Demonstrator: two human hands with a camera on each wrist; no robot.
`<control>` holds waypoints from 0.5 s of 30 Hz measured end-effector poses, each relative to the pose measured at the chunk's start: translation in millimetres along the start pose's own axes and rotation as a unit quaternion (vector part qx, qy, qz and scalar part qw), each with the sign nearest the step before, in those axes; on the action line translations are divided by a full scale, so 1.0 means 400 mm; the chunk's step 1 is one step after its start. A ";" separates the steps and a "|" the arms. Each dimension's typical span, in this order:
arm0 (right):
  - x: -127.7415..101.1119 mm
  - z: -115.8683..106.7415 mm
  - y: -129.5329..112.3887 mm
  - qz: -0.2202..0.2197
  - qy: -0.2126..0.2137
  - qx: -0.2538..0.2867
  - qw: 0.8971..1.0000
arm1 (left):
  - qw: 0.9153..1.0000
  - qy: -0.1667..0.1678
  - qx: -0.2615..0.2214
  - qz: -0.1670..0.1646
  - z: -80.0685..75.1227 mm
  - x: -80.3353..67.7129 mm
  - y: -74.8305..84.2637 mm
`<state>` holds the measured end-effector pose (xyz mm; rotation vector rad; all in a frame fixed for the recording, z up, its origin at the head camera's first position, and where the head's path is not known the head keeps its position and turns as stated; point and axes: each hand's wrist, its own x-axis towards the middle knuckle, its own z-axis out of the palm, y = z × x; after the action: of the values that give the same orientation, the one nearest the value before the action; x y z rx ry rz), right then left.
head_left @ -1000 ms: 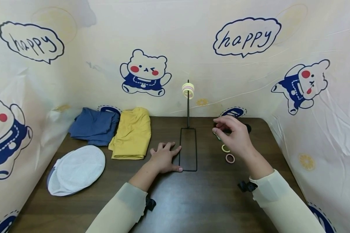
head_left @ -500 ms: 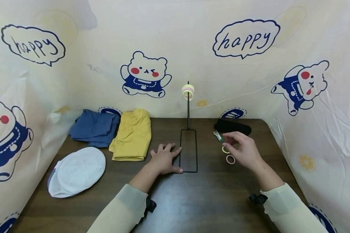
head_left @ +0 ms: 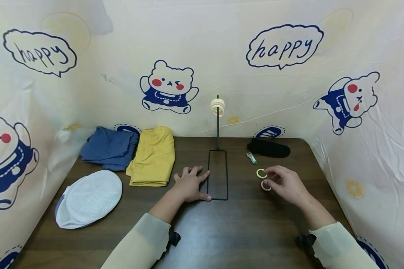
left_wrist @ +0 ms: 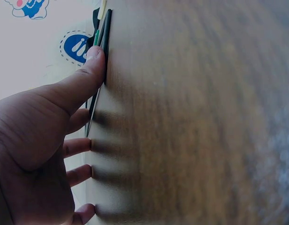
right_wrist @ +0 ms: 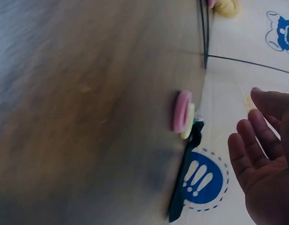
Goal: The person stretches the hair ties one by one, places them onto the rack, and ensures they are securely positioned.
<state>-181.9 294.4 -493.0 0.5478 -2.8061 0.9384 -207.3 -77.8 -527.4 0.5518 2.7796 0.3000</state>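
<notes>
My left hand (head_left: 189, 183) lies flat on the dark wooden counter (head_left: 222, 231), fingers spread and relaxed, its grip holding nothing; the thumb and fingertips press against the left edge of the black wire stand's base (head_left: 217, 174). In the left wrist view my thumb (left_wrist: 83, 77) touches that wire frame. The stand's upright rod carries yellow and pink rings (head_left: 217, 106) near its top.

My right hand (head_left: 287, 184) hovers low over the counter with fingers loosely extended, its grip wide and holding nothing. Its fingertips are just beside the pink ring (head_left: 265, 185), which lies flat on the counter, and the yellow ring (head_left: 261, 173) lies just behind it. In the right wrist view the two rings sit close together, with my palm (right_wrist: 266, 159) apart from them.

Further back lie a small green item (head_left: 252, 157) and a black pouch (head_left: 268, 148).
</notes>
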 end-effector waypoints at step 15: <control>-0.016 0.026 0.078 0.066 -0.083 -0.041 0.993 | 1.000 0.008 0.002 0.004 0.009 -0.001 -0.003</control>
<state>-187.9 313.3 -520.1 0.4527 -3.0475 0.8319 -206.3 -78.4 -530.9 0.5639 2.7955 0.3017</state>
